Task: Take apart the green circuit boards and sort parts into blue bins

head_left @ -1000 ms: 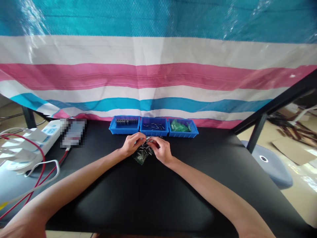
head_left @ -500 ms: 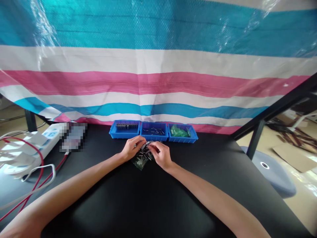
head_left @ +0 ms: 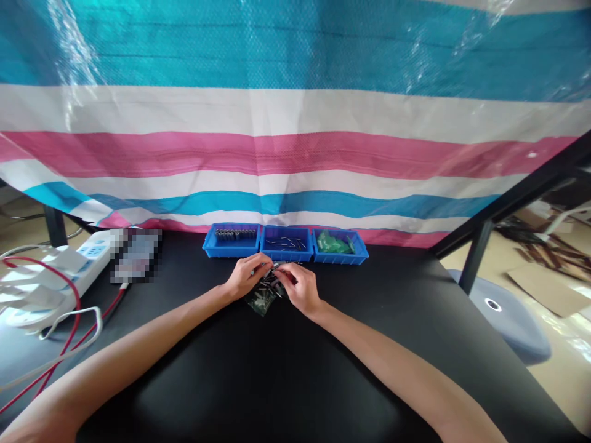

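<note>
My left hand [head_left: 249, 274] and my right hand [head_left: 301, 284] are close together over a pile of small metal pins [head_left: 266, 284] on the black table. Thumb and fingers are closed in a pinch on both. Something small and silvery shows between the fingertips, too small to name. A clear plastic bag [head_left: 261, 303] with small pieces in or on it lies at the near side of the pile. Just beyond the hands stand a blue bin [head_left: 231, 251] with a row of metal cylinders, a middle blue bin [head_left: 286, 253] with thin pins, and a right blue bin [head_left: 341, 258] with green plastic bags.
On the left lie a white power strip [head_left: 87, 261], red and white cables [head_left: 76, 307] and a blurred-out device [head_left: 136, 255]. A striped tarp [head_left: 295, 154] hangs behind the bins. At right are a black frame leg [head_left: 478, 255] and a grey stool [head_left: 512, 320].
Both hands keep their pinch over the pins with hardly any movement. The camera view has shifted very slightly.
</note>
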Demonstrator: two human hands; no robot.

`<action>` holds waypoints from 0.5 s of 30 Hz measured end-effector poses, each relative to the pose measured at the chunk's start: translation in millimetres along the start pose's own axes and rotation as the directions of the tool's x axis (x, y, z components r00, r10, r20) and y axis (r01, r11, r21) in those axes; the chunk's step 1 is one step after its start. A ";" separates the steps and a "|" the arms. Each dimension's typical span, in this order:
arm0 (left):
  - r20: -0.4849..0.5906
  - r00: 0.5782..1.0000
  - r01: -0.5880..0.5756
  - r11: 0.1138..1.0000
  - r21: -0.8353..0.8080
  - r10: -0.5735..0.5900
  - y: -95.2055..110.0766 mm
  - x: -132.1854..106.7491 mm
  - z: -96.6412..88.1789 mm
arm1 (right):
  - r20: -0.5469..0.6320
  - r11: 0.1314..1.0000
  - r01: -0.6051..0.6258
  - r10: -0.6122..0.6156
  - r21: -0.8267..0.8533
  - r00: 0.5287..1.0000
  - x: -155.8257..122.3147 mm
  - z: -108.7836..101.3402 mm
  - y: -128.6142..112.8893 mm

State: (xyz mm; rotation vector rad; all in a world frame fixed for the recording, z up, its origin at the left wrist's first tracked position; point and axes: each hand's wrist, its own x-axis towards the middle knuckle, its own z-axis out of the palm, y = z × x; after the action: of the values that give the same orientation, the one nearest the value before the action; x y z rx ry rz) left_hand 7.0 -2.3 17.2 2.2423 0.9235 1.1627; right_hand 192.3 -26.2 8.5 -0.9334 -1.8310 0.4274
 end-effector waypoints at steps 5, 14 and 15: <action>0.008 1.000 -0.022 1.000 -0.007 0.022 -0.4 0.1 0.3 | -0.004 1.000 -0.008 0.008 0.000 1.000 -0.8 -0.4 -0.8; 0.051 0.997 -0.065 0.998 0.023 0.064 -2.5 -0.3 1.2 | -0.019 0.999 -0.036 0.036 0.001 0.999 -1.5 -1.5 0.3; 0.073 0.993 -0.092 0.995 0.026 0.089 -3.0 -0.5 1.3 | -0.023 0.999 -0.048 0.048 0.004 0.999 -1.2 -1.7 0.4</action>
State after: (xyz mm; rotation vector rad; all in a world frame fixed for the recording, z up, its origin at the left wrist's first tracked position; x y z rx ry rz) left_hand 6.8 -0.8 14.2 2.3553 0.8238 1.1062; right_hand 194.2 -27.0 8.2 -0.9780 -1.7893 0.4472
